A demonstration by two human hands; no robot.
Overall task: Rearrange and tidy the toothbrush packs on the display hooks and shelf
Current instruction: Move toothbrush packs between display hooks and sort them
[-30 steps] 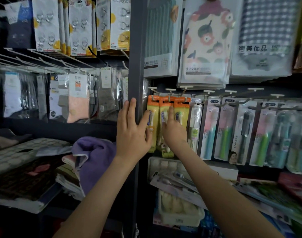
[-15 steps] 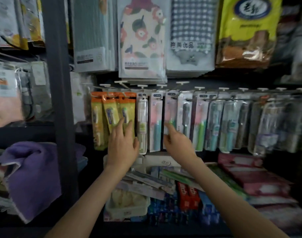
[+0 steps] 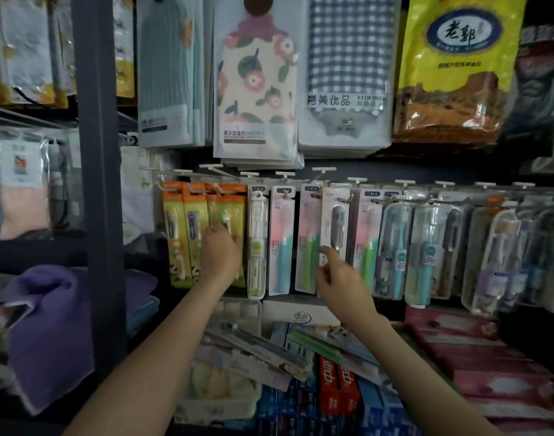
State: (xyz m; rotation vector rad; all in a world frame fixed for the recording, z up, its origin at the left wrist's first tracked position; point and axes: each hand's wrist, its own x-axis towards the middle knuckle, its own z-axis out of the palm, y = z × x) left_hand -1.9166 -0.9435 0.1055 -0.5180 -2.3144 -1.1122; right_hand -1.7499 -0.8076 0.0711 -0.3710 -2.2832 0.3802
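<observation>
Toothbrush packs point(image 3: 307, 240): where are they, and what are the hands doing?

Both bare forearms point(image 3: 162, 357) rise from the bottom edge. The left hand point(image 3: 220, 256), centre-left, lies back-to-camera on the yellow pack point(image 3: 228, 212), one finger up its front. Whether it pinches the card I cannot tell.

And the right hand point(image 3: 343, 280)?

Just right of centre. Its index finger point(image 3: 326, 250) is stretched out, tip touching the lower left edge of the grey-brush pack point(image 3: 336, 215). The other fingers are folded in toward the palm.

The packs themselves?

One row across mid-frame on white-tipped hooks point(image 3: 324, 169), from centre to the right edge. Loose packs point(image 3: 256, 354) lie heaped below, beside red toothpaste boxes point(image 3: 333, 385).

Around them?

A dark post point(image 3: 99, 184) stands at left, with a purple towel point(image 3: 49, 325) at lower left. Packed towels point(image 3: 256, 80) and a yellow bag point(image 3: 458, 64) hang along the top.
</observation>
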